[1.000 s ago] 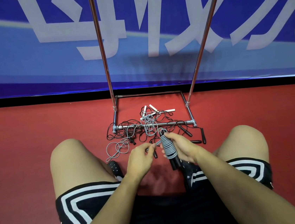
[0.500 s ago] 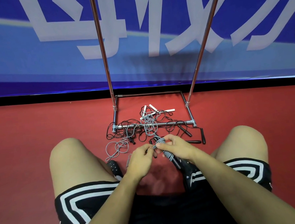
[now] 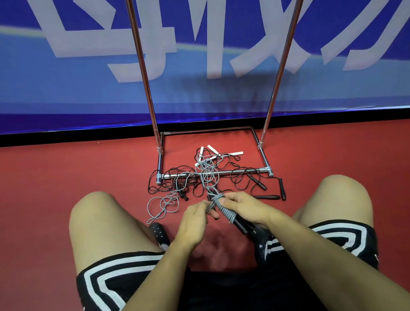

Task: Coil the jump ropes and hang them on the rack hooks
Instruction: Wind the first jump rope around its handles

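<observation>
My right hand (image 3: 247, 208) grips the black handles of a grey jump rope (image 3: 226, 210), with grey cord wound in tight turns around them. My left hand (image 3: 195, 217) pinches the loose grey cord just left of the wound bundle. From there the cord runs to slack grey loops (image 3: 162, 206) on the floor and a grey tangle (image 3: 208, 171) over the rack's base bar. Black ropes with black handles (image 3: 267, 191) and white-handled ropes (image 3: 217, 154) lie tangled around the metal rack (image 3: 213, 173). Its hooks are out of view.
I squat on a red floor with a knee on each side of my hands. The rack's two chrome uprights (image 3: 140, 60) rise in front of a blue banner wall. A black shoe (image 3: 158, 233) shows under my left leg.
The wound bundle has tilted from upright to slanting toward my right wrist. My left hand has moved closer to it, taking in cord. The floor loops have barely shifted.
</observation>
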A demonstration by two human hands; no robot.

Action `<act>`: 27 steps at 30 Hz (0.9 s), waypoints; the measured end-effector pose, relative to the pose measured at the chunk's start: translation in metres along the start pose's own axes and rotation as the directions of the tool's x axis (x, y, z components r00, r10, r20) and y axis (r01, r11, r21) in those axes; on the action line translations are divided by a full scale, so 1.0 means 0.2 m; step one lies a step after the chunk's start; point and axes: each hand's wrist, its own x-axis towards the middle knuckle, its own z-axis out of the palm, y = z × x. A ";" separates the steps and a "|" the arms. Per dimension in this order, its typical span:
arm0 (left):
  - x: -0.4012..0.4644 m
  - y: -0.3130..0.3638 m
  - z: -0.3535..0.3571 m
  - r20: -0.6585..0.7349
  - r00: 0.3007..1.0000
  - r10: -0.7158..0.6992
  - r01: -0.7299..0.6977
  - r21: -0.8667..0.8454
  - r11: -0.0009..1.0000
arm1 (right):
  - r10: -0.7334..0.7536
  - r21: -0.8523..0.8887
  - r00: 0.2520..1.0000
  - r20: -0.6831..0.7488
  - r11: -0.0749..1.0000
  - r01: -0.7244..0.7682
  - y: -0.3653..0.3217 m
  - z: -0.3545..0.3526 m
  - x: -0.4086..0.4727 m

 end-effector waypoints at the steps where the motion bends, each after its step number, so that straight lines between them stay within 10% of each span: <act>1: 0.00 0.00 0.00 0.006 1.000 -0.005 0.005 0.007 1.000 | -0.001 -0.021 1.000 -0.003 1.000 0.001 -0.01 0.00 -0.01; 10: 0.03 -0.03 0.02 0.028 0.999 -0.030 0.032 -0.074 0.997 | -0.004 0.012 0.999 -0.037 1.000 0.005 -0.01 -0.03 -0.02; 20: 0.01 0.00 0.01 0.217 0.952 -0.216 0.276 -0.303 0.912 | -0.024 0.472 0.996 -0.080 0.880 0.059 -0.06 -0.08 -0.04; 27: -0.01 0.04 0.01 0.172 0.982 -0.074 0.156 -0.536 0.830 | 0.028 0.574 0.994 -0.101 0.818 0.035 -0.07 -0.11 -0.04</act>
